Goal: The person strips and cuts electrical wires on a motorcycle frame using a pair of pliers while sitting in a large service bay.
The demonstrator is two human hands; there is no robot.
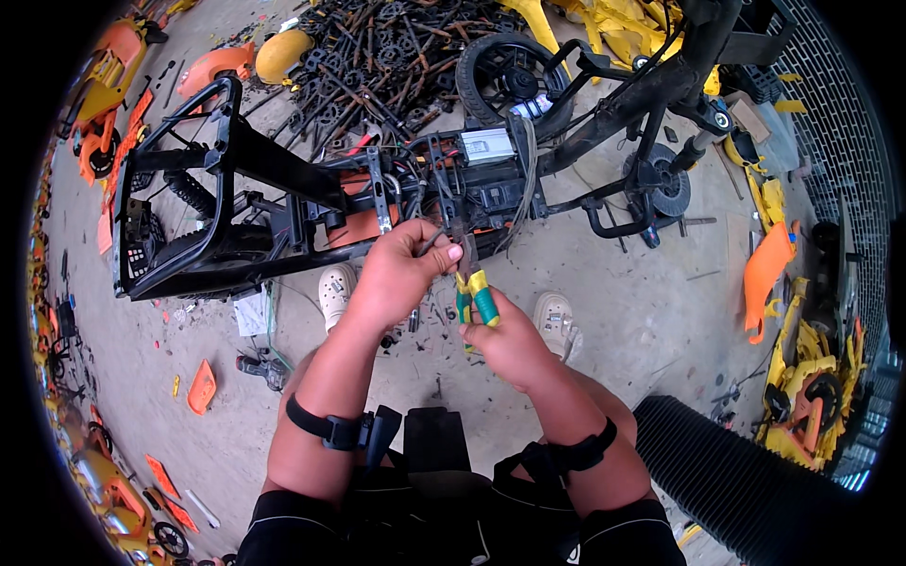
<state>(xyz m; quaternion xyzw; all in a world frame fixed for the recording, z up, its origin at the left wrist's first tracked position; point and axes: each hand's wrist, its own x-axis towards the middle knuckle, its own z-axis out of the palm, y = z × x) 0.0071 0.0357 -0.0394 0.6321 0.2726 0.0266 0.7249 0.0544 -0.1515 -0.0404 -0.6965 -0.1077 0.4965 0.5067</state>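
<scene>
A stripped black scooter frame (293,174) stretches across the floor in front of me. My right hand (514,349) is closed around the yellow-and-green handles of a pair of pliers (479,297), whose jaws point up at the middle of the frame. Just left of those jaws, my left hand (401,269) pinches what looks like a thin dark wire, partly hidden by the fingers. Beyond both hands, a silver box (487,145) sits on the frame, with grey cables (528,174) hanging beside it. The jaw tips blend into the dark parts, so their contact cannot be made out.
A heap of dark metal parts (368,71) lies behind the frame, next to a black wheel (514,80). A power drill (262,371) and an orange tray-like piece (201,387) lie left of me. A black ribbed object (727,472) stands at lower right, near yellow panels (807,406).
</scene>
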